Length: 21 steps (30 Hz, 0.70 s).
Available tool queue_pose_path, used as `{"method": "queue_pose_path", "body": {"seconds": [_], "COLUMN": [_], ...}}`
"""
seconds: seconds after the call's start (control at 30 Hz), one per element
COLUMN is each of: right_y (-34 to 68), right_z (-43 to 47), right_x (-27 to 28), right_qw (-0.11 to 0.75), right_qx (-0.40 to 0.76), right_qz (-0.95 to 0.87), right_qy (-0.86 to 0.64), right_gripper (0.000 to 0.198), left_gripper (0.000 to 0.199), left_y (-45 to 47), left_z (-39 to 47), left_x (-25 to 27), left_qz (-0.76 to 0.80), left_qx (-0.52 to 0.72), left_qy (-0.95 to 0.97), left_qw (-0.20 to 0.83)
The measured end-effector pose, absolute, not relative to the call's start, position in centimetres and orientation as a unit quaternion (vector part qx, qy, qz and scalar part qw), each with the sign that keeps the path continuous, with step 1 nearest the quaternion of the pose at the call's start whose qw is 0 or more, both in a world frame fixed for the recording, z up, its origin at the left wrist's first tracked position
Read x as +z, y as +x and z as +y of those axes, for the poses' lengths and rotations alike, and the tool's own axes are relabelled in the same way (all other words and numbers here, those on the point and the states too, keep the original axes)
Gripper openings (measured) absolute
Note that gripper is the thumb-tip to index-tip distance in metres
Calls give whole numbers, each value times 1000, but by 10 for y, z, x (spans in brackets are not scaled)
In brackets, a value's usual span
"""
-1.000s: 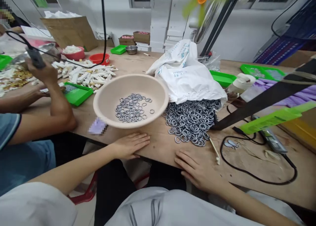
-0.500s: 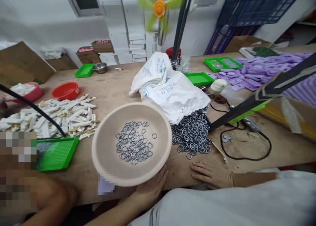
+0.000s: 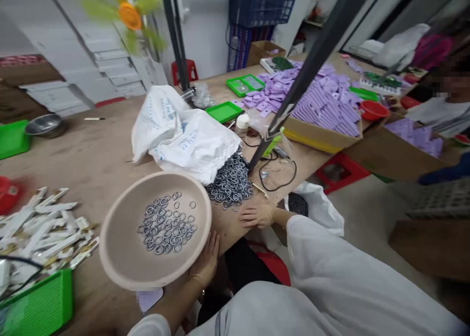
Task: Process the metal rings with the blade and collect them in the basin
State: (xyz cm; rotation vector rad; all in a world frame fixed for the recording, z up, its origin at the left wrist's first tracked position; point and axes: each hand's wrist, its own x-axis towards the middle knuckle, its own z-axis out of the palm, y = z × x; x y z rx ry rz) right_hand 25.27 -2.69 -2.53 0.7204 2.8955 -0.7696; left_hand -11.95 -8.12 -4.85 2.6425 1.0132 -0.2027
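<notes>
Probably light one by one, stiff, smooth and a little slippery: rings (image 3: 167,228), scattered loosely inside the basin (image 3: 119,250), with more in a heap (image 3: 232,181) on the table (image 3: 95,145), spilled at the mouth of the bag (image 3: 187,142). Best taken singly by the outer edge, or scooped up by the palmful; apt to slide or roll, hardly fragile. As for the basin, looks like plastic, slightly springy; best held at opposite sides of the rim.

See the left hand (image 3: 207,258) at the basin's near right side, with fingers straight and close together, pinching nothing, and with the forearm slanting up from below; touching the wall or only just beside, hard to tell. Find the right hand (image 3: 259,216) lying flat on the table's near edge, just beside the heap, with fingers extended, slightly parted, gripping nothing, and with the forearm coming in from the right.
</notes>
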Motion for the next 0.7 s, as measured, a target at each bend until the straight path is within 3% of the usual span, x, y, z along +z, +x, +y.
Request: {"method": "queue_pose_path", "body": {"seconds": [0.17,0.4,0.7], "right_y": [256,259,259], "right_z": [-28,-24,-26], "right_x": [-39,-49,-51], "right_qw": [17,11,19], "right_qx": [-276,-249,-195], "right_qz": [932,943,957], "right_qy": [237,222,214], "right_gripper": [65,64,68], "left_gripper": [87,59,58], "left_y": [-124,-121,-120], "left_z": [-79,-76,-73], "left_x": [-46,-40,-30], "left_qz": [345,360,362], "left_qx": [-3,-29,-52], "left_qy": [929,928,925], "left_qw": [131,90,102]}}
